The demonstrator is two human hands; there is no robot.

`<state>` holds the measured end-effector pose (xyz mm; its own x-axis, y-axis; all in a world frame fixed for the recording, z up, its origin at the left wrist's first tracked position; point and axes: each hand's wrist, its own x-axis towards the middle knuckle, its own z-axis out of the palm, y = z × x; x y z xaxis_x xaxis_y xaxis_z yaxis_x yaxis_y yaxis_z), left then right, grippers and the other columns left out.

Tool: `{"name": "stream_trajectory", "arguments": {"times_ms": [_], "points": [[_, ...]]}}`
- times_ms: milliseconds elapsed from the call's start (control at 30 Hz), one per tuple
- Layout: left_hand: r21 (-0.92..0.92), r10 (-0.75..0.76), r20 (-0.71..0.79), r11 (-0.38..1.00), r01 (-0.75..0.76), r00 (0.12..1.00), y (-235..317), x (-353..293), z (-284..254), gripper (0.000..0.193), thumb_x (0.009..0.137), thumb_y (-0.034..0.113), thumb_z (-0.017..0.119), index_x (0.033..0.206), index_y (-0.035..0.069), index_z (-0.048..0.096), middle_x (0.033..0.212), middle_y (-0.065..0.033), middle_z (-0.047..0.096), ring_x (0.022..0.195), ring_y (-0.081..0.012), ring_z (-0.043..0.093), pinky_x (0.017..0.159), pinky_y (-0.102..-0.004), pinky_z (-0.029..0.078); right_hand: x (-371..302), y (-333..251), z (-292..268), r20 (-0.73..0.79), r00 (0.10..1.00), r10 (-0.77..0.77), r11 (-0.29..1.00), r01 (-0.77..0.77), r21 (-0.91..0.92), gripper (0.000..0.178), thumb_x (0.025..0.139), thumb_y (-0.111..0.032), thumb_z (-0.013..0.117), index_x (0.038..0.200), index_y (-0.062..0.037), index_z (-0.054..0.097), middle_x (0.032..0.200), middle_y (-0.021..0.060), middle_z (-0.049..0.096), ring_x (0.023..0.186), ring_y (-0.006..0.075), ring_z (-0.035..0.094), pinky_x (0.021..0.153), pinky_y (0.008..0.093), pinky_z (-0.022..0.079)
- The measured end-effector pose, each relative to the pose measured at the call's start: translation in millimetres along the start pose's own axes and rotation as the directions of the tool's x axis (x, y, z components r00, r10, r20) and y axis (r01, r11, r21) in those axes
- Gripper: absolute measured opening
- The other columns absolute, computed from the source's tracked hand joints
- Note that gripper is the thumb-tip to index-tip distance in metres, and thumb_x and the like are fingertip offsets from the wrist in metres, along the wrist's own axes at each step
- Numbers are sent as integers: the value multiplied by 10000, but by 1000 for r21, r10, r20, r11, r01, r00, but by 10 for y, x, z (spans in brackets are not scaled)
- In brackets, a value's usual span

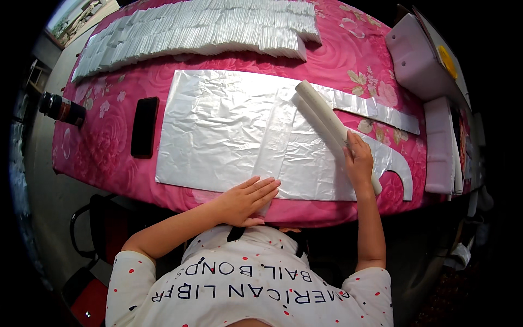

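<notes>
my right hand grips the tube, two o'clock; left hand flat, empty.
uneven pressure could crease the bag.

Wht shirt, short slvs, red dots, dk lettering

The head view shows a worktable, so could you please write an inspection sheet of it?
Surface: pink floral tablecloth.
Work things: silvery plastic carrier bag, wrinkled, handles at right; pale tube lying diagonally across it.
Clutter: packed rows of white folded pieces at far edge; smartphone and dark jar left; white boxes right.
Hands: left hand flat at the bag's near edge; right hand holding the tube.
Cables: nothing seen.
Surroundings: red seat, lower left.
</notes>
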<state>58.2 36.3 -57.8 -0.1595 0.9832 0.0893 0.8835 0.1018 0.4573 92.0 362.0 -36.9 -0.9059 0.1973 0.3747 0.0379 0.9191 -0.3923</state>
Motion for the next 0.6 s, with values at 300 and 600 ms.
{"name": "stream_trajectory", "arguments": {"times_ms": [300,600], "points": [[125,-163,37,980,157,986,244,-60,343,772,719,341,618,1348,7,321,1426,-162,283,1316,-287,275,1078,-425,194,-395,-834,186,220,888,-404,908,361,211,403,705,-44,618,1104,-91,583,1086,61,600,999,253,550,866,403,423],[244,-165,11,957,157,986,274,-93,434,715,734,285,598,1359,58,335,1446,-154,258,1344,-289,234,1074,-437,201,447,-656,662,69,914,-400,913,391,115,442,698,-48,633,1132,-111,582,1110,35,596,994,229,550,893,397,402]]}}
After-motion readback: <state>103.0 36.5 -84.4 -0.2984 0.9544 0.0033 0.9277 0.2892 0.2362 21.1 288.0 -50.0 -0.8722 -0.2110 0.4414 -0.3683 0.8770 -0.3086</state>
